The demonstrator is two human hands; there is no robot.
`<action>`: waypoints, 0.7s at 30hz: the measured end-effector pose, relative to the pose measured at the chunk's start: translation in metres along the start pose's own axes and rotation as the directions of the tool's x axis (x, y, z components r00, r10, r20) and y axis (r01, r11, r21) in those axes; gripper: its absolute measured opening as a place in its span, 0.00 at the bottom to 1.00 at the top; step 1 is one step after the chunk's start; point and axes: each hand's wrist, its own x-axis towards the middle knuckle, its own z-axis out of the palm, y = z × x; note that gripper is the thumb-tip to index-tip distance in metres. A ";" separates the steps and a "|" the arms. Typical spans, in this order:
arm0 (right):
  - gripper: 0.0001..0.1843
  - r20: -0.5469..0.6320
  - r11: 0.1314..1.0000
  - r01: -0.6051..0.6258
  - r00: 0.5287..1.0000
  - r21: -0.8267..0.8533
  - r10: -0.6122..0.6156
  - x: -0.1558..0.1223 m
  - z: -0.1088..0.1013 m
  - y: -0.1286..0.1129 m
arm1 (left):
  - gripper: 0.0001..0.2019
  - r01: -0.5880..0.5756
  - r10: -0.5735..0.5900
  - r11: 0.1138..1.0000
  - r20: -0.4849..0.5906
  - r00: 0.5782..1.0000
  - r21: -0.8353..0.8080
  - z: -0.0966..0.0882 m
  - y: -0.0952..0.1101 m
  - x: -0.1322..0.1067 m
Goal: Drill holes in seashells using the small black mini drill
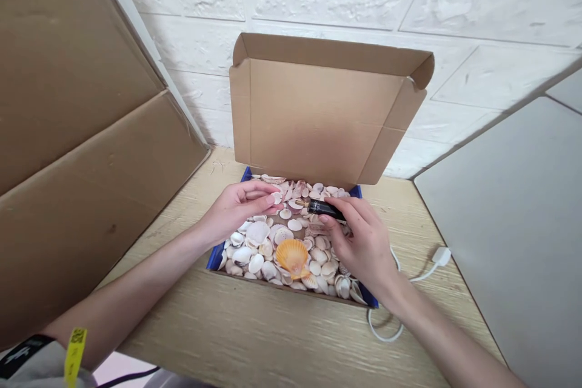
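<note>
An open cardboard box [213, 259] with blue sides sits on the wooden table, its lid [318, 115] standing up at the back. It is filled with several pale seashells; a large orange scallop shell [292, 256] lies near the front. My left hand [236, 209] hovers over the shells and pinches a small whitish shell [277, 197] between its fingertips. My right hand [359, 242] grips a small black tool [325, 208] whose tip points left toward that shell.
A large cardboard sheet [82, 133] leans at the left. A grey panel [513, 224] stands at the right. A white cable with a plug [439, 257] lies on the table [273, 333] by my right wrist. A white textured wall is behind.
</note>
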 end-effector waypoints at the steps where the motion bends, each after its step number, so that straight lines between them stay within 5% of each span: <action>1: 0.10 0.005 1.000 -0.002 1.000 -0.002 0.002 0.000 0.000 0.000 | 0.11 -0.001 0.001 1.000 0.014 1.000 0.001 0.000 0.000 0.000; 21: 0.12 0.004 1.000 0.017 1.000 0.013 -0.017 -0.001 0.001 0.001 | 0.13 0.009 -0.011 0.999 0.058 0.998 0.040 0.001 0.001 0.000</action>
